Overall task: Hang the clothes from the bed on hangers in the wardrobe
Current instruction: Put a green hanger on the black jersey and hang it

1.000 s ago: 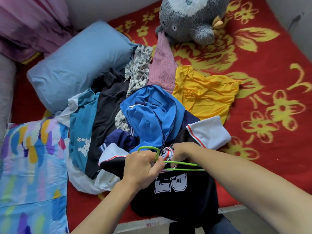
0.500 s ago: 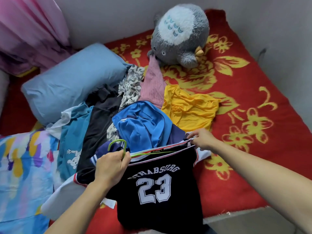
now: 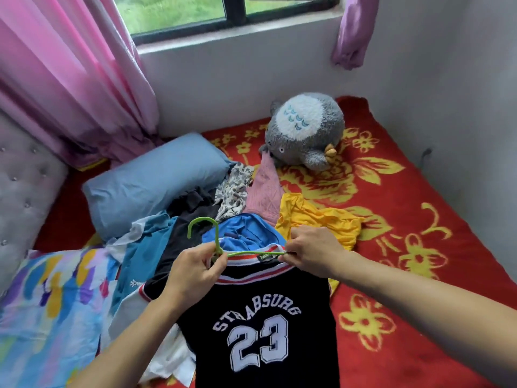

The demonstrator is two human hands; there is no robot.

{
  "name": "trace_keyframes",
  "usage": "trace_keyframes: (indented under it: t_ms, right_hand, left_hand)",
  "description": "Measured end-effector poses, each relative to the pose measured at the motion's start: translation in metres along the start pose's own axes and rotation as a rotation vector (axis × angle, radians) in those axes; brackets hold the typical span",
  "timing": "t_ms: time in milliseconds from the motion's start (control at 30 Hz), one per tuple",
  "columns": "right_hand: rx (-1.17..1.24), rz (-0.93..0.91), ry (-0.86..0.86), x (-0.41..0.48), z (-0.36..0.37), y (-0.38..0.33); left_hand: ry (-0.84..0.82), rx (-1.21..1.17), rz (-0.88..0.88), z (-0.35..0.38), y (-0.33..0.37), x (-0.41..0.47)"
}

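Pile (image 3: 195, 208): many garments lie in a heap in the middle of the bed (image 3: 419, 275), from the near edge up toward the blue pillow (image 3: 156, 180). None of them is on a hanger.
Left hand (image 3: 195, 271): it comes from the lower left, with the fingers curled. Thumb and fingers pinch the neck of the green hanger (image 3: 218, 238) just under the hook.
Green hanger: the hook points up and its right arm runs inside the collar.
Black jersey (image 3: 260, 317): number 23, held over the near edge of the bed, body hanging down. The left shoulder is hidden by the hand, so probably it is not seated yet.
Right hand (image 3: 313, 253): thumb and fingertips pinch the striped collar trim at the hanger's right end.
Progress: I judge the task to be early. One jersey is almost on its hanger. The wardrobe is not in view, and the heap remains to be hung.
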State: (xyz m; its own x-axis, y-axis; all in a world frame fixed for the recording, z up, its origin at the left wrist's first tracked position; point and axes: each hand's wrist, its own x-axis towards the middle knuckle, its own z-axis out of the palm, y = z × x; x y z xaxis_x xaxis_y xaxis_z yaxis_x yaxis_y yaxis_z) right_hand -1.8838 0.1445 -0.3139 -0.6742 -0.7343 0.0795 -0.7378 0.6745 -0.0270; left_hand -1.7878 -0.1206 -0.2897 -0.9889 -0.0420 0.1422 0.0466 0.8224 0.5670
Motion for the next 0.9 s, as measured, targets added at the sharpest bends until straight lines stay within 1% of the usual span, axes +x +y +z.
trace_keyframes:
  t_ms: [33, 200, 267, 367, 433, 533, 667, 733, 833, 900]
  right_hand:
    - [0.002, 0.0, 0.074, 0.001, -0.005, 0.004]
    - [0.068, 0.073, 0.28, 0.013, -0.052, 0.032]
    - [0.101, 0.034, 0.317, 0.02, -0.071, 0.029]
    - [0.19, -0.053, 0.357, 0.03, -0.094, 0.008]
    - [0.335, -0.077, 0.307, 0.036, -0.106, -0.008]
    - [0.538, -0.157, 0.196, 0.041, -0.124, -0.026]
    - [0.774, -0.172, 0.159, 0.045, -0.153, -0.047]
    - [0.825, -0.197, 0.136, 0.046, -0.169, -0.073]
    - [0.834, -0.303, 0.09, 0.042, -0.198, -0.125]
    - [0.884, -0.369, -0.002, 0.032, -0.221, -0.16]
  left_hand:
    - [0.004, 0.006, 0.009, -0.012, -0.004, 0.0]
    - [0.109, 0.093, -0.057, -0.07, -0.026, -0.02]
    - [0.129, 0.104, -0.055, -0.076, -0.017, -0.029]
    - [0.189, 0.034, -0.038, -0.075, 0.004, -0.038]
    - [0.232, -0.015, -0.059, -0.08, 0.009, -0.045]
    - [0.275, -0.007, -0.077, -0.1, 0.005, -0.065]
    - [0.394, 0.023, -0.122, -0.135, 0.014, -0.105]
    - [0.428, 0.029, -0.145, -0.149, 0.022, -0.123]
    - [0.48, 0.037, -0.174, -0.173, 0.03, -0.157]
    - [0.516, 0.079, -0.194, -0.193, 0.038, -0.189]
